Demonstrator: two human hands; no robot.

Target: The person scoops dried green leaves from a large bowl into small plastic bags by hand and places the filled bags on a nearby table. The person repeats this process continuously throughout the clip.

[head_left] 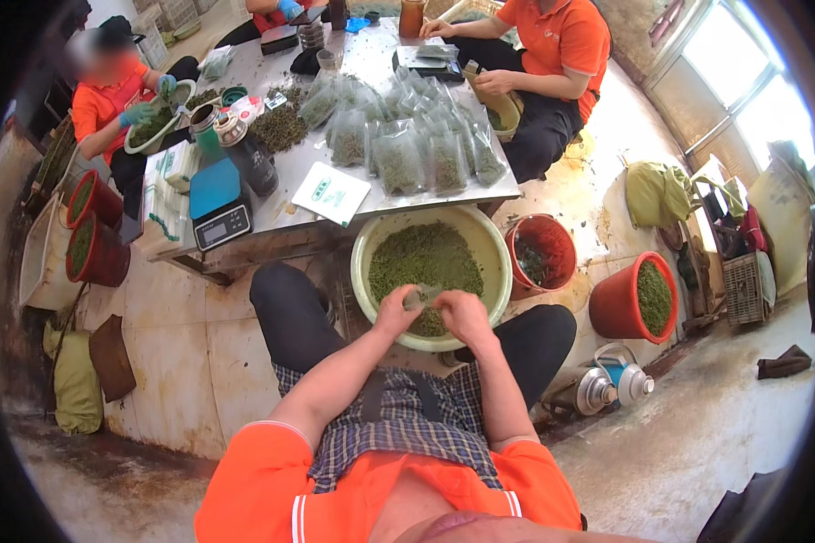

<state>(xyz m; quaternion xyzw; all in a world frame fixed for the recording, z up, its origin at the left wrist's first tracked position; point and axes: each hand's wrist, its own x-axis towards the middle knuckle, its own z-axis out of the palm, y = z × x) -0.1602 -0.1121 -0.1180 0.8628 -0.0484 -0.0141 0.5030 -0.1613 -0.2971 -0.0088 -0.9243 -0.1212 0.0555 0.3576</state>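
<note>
My left hand grips a small clear plastic bag by one side, above a wide cream basin. My right hand is at the bag's other side, its fingers bent close to the plastic; whether they pinch it is too small to tell. Inside the basin lies a heap of small green plant pieces. The basin stands between my knees, against the table's near edge. Beyond it on the table are many filled clear bags, standing close together, and a white printed packet.
A digital scale, a dark flask and stacked packets occupy the table's left. Red buckets and metal vacuum flasks stand right of me. Co-workers in orange shirts sit around the table.
</note>
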